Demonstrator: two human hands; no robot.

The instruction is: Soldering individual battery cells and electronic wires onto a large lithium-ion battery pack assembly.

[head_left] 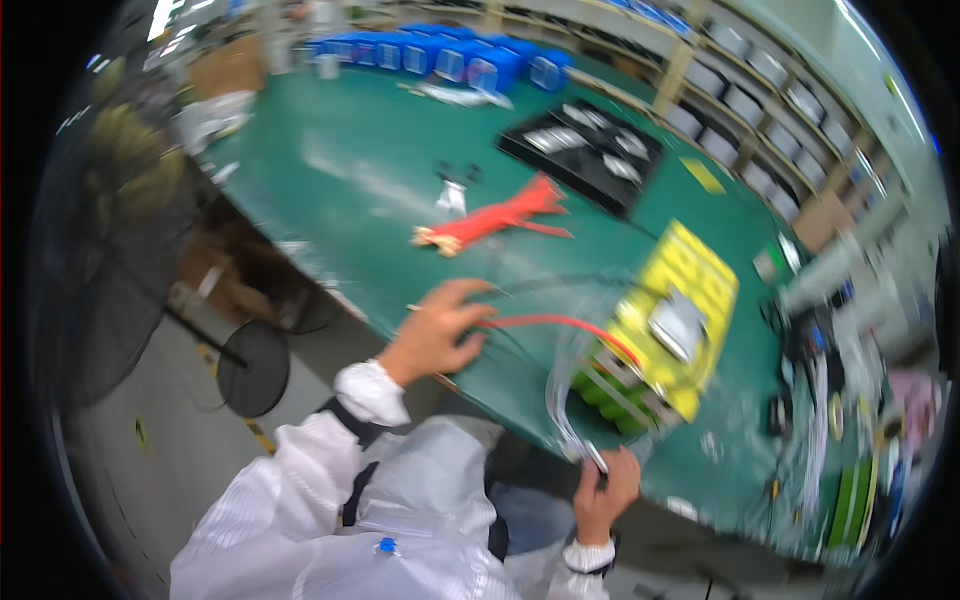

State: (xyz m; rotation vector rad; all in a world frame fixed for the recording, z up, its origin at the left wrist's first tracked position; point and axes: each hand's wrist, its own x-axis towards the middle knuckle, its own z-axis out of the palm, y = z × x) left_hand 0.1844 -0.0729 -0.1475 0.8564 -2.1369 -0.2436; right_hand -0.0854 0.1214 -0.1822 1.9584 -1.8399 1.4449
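Observation:
My left hand (440, 330) rests on the green table (340, 190), fingers curled over a red wire (560, 322) and thin dark leads. The red wire runs to a yellow and green battery pack (660, 345) with a small grey module on top, lying inside a clear plastic bag (570, 390). My right hand (605, 490) grips the near edge of that bag at the table's front edge. The picture is motion-blurred.
A bundle of red wires (495, 220) lies further back on the table. A black tray (585, 150) with grey parts sits behind it, blue bins (450, 55) at the far end. Shelving with boxes lines the right. A round stool (255, 370) stands below left.

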